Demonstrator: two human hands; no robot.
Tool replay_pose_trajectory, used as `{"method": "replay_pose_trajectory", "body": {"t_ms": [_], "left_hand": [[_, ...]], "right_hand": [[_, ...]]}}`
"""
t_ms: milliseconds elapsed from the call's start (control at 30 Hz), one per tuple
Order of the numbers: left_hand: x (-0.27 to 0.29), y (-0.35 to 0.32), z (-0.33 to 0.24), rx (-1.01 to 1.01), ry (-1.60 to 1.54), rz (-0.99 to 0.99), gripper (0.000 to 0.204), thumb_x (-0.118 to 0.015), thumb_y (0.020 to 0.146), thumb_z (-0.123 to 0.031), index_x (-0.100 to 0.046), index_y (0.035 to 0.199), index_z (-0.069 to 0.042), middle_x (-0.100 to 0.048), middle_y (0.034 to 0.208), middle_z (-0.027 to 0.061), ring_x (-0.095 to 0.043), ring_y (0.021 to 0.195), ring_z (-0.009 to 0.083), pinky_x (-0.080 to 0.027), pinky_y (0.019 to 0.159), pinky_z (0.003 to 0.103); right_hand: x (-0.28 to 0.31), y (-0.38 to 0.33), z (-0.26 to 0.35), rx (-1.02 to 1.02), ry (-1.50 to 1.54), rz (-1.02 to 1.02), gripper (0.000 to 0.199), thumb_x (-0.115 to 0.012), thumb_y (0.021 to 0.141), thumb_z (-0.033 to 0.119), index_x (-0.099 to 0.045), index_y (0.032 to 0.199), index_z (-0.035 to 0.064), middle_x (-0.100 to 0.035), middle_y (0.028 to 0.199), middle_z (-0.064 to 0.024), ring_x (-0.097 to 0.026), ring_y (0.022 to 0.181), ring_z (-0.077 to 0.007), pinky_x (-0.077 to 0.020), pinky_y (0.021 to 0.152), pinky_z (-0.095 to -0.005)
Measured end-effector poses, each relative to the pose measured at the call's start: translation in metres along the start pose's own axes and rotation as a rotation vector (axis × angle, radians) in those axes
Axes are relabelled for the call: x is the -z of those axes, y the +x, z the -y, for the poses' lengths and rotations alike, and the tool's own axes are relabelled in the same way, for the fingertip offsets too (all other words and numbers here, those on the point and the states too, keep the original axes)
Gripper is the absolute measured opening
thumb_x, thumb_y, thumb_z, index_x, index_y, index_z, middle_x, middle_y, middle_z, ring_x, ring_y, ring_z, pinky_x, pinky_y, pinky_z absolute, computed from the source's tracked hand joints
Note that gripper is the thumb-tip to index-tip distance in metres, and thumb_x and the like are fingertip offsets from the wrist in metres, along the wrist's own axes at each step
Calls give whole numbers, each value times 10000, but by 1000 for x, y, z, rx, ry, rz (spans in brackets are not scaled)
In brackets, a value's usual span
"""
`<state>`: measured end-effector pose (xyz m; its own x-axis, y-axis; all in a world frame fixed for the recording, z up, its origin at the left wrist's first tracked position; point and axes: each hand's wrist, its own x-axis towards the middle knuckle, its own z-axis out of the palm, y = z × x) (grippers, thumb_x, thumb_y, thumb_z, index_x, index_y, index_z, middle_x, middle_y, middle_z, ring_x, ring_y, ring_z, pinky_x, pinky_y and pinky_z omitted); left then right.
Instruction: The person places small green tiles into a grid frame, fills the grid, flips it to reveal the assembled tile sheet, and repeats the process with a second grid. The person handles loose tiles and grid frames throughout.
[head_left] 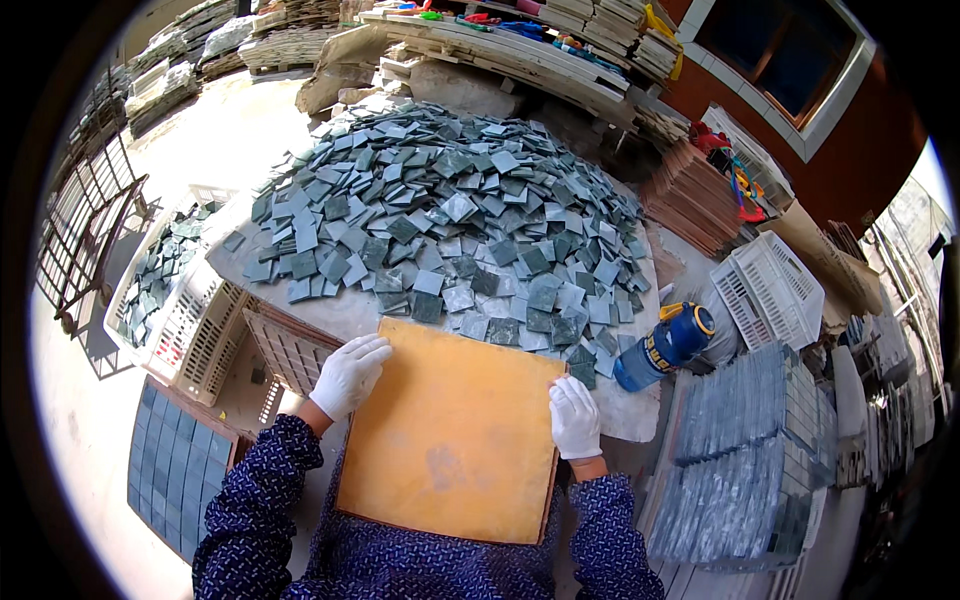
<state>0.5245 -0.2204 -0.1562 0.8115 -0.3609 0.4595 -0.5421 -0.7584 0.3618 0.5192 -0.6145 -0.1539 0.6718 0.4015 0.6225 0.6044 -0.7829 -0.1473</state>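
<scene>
A square orange-yellow board (pixel 450 430) with a darker edge tilts between me and the table, its near edge by my lap. Gloved in white, my left hand (pixel 350 377) is closed on its upper left edge. On the opposite side my right hand (pixel 574 418), also gloved, grips the right edge near the far corner; its thumb is hidden. Just beyond the board's far edge spreads a big heap of small square grey-green stone tiles (pixel 440 215), lying on a pale tabletop (pixel 400 318).
A blue bottle (pixel 665 347) stands right of the board. Stacked tile sheets (pixel 730 455), a white crate (pixel 768 290) and reddish-brown boards (pixel 692 200) are on the right. Left are a tile-filled crate (pixel 205 330), a tile-covered panel (pixel 175 465) and a metal cart (pixel 95 235).
</scene>
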Motion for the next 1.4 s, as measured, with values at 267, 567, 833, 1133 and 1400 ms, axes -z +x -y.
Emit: {"method": "replay_pose_trajectory", "body": {"t_ms": [267,567,833,1133,1400], "left_hand": [[-40,51,5,70,-24,-45,378,-654,813,-170,-589,1164,-46,-591,1214,123,-510,1192,298,-398,1016,405],[-38,27,-1,105,-130,-43,435,-663,791,-105,-561,1208,-36,-561,1260,136,-478,1236,322,-365,1058,440],[-10,-107,-45,197,-553,-10,493,-631,855,-204,-514,1302,-32,-496,1351,182,-442,1288,363,-273,1119,483],[7,-120,-52,535,-1285,-294,561,-571,918,-318,-465,1337,39,-508,1366,147,-452,1292,253,-334,1090,380],[45,4,-65,216,-1429,-628,558,-429,993,-380,-371,1387,10,-455,1392,161,-388,1333,253,-284,1117,387]], "right_hand": [[-35,30,-15,-429,84,240,282,-633,807,174,-614,1042,18,-624,1092,-154,-570,1059,-326,-463,912,-398],[-43,-12,2,-301,67,97,360,-633,809,120,-559,1142,2,-529,1258,-209,-462,1214,-412,-407,1009,-459],[11,-110,99,-531,463,49,584,-598,775,4,-409,1327,6,-363,1433,-236,-368,1345,-353,-340,1090,-456],[15,-124,54,-1011,1339,-84,503,-510,946,303,-441,1324,-22,-512,1290,-193,-447,1247,-285,-318,1089,-428],[97,10,31,-243,2000,-208,585,-349,1015,393,-354,1377,-68,-453,1377,-204,-326,1359,-285,-216,1148,-412]]}}
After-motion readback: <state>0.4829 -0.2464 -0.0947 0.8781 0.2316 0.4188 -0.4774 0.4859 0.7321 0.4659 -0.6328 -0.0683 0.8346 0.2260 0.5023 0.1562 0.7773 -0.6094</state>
